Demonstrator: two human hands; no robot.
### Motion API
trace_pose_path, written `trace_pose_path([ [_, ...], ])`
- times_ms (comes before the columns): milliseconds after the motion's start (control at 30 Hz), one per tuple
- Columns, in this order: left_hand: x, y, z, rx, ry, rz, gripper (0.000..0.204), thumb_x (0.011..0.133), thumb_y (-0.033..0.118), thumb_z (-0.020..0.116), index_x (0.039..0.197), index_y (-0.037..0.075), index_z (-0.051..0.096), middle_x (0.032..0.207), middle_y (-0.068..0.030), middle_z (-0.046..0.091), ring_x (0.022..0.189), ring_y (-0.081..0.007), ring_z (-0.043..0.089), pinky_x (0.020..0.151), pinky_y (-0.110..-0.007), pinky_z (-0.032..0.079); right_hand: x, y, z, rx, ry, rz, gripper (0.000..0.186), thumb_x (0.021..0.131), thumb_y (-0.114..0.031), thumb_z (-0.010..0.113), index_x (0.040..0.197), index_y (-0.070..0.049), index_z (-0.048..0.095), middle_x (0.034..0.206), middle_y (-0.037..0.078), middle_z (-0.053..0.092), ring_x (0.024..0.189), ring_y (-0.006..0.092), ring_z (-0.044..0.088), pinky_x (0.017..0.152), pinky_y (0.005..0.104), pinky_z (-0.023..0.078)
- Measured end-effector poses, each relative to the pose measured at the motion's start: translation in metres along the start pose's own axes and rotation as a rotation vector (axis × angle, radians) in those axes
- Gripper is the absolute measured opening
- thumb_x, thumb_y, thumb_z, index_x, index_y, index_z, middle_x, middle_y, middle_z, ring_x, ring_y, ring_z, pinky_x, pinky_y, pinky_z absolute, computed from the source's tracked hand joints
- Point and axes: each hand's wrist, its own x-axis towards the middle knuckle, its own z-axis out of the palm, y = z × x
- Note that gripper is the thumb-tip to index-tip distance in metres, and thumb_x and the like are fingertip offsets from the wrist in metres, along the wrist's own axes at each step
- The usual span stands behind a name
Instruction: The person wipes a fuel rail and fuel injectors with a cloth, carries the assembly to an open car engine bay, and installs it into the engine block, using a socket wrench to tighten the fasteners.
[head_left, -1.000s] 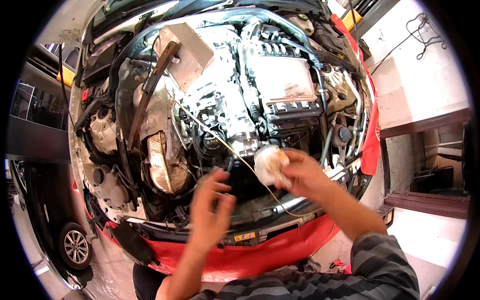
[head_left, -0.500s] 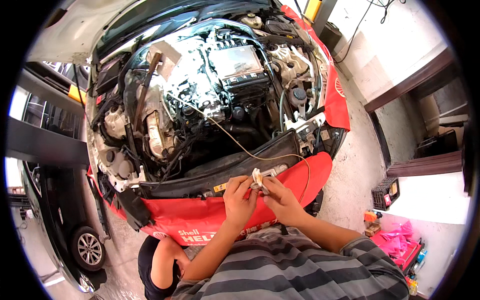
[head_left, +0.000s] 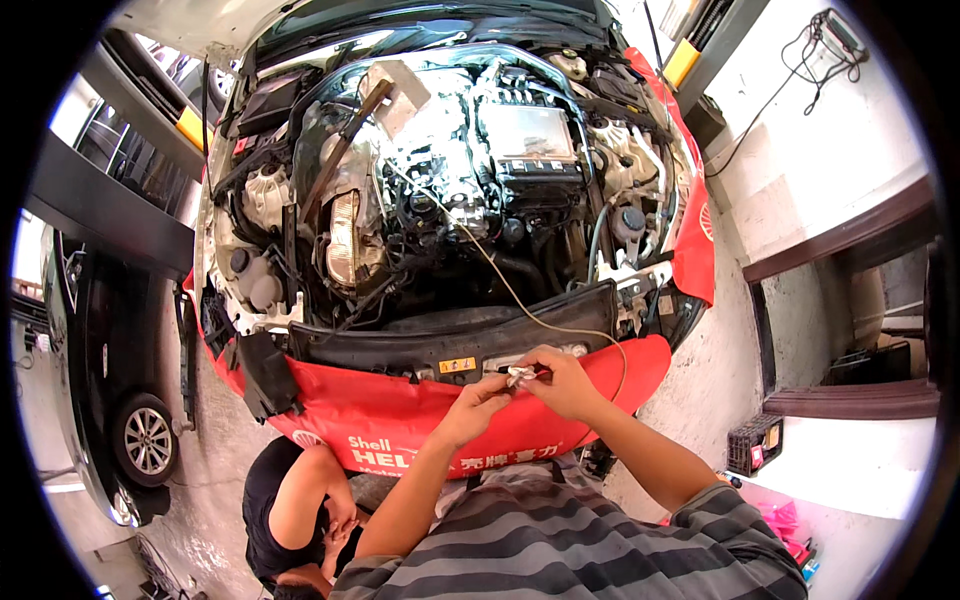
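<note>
Fingertips of both the left hand and the right hand pinched together on a small whitish connector trailing a thin tan wire above the red fender cover.

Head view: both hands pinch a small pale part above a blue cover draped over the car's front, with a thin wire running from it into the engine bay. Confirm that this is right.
One detail is wrong: the cover over the car's front is red, not blue. The head view shows the left hand and right hand pinching the small pale part above it, with the thin wire running into the engine bay.
</note>
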Motion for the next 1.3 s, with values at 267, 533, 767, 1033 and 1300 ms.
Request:
trace_pose_path([
  [267, 0.06, -0.035, -0.134, 1.244, 0.713, 0.233, 0.022, 0.091, 0.014, 0.056, 0.11, 0.004, 0.059, 0.105, -0.0106, 0.056, 0.097, -0.0315, 0.051, 0.089, -0.044, 0.04, 0.24, 0.036, -0.019, -0.137, 0.339, 0.046, 0.019, 0.077, -0.013, 0.073, 0.091, -0.001, 0.067, 0.082, 0.01, 0.067, 0.071, 0.0165, 0.062, 0.068, 0.0305, 0.049],
  [533, 0.081, -0.068, -0.199, 1.424, 0.284, 0.473, 0.035, 0.083, 0.024, 0.059, 0.114, 0.008, 0.053, 0.117, -0.0106, 0.055, 0.112, -0.0304, 0.051, 0.104, -0.044, 0.038, 0.441, 0.073, 0.025, -0.822, 0.064, 0.186, 0.022, 0.079, -0.024, 0.06, 0.089, -0.006, 0.07, 0.083, 0.016, 0.068, 0.078, 0.0294, 0.066, 0.074, 0.038, 0.052],
  [767, 0.084, -0.071, -0.215, 1.377, 0.305, 0.497, 0.031, 0.079, 0.021, 0.062, 0.105, 0.007, 0.055, 0.115, -0.0103, 0.056, 0.11, -0.0308, 0.052, 0.101, -0.044, 0.039, 0.437, 0.07, 0.016, -0.551, 0.187, 0.369, 0.023, 0.081, -0.021, 0.062, 0.09, -0.001, 0.066, 0.087, 0.017, 0.068, 0.08, 0.0229, 0.067, 0.068, 0.0344, 0.052],
  [1033, 0.09, -0.071, -0.21, 1.466, 0.352, 0.329, 0.026, 0.075, 0.013, 0.065, 0.099, 0.005, 0.061, 0.109, -0.0123, 0.06, 0.106, -0.0325, 0.053, 0.094, -0.043, 0.042, 0.058, 0.051, -0.112, 0.387, 0.995, 0.194, 0.023, 0.087, 0.002, 0.046, 0.109, 0.006, 0.052, 0.106, 0.012, 0.061, 0.086, 0.0187, 0.066, 0.076, 0.0311, 0.058],
  [1300, 0.079, -0.083, -0.197, 1.619, 0.314, 0.543, 0.025, 0.092, 0.016, 0.047, 0.105, -0.003, 0.055, 0.109, -0.02, 0.058, 0.106, -0.038, 0.052, 0.092, -0.046, 0.04, -0.446, 0.077, -0.049, 0.112, 1.627, 0.723, 0.023, 0.083, -0.014, 0.055, 0.101, -0.005, 0.064, 0.079, 0.0, 0.055, 0.063, 0.0089, 0.05, 0.055, 0.0225, 0.04],
])
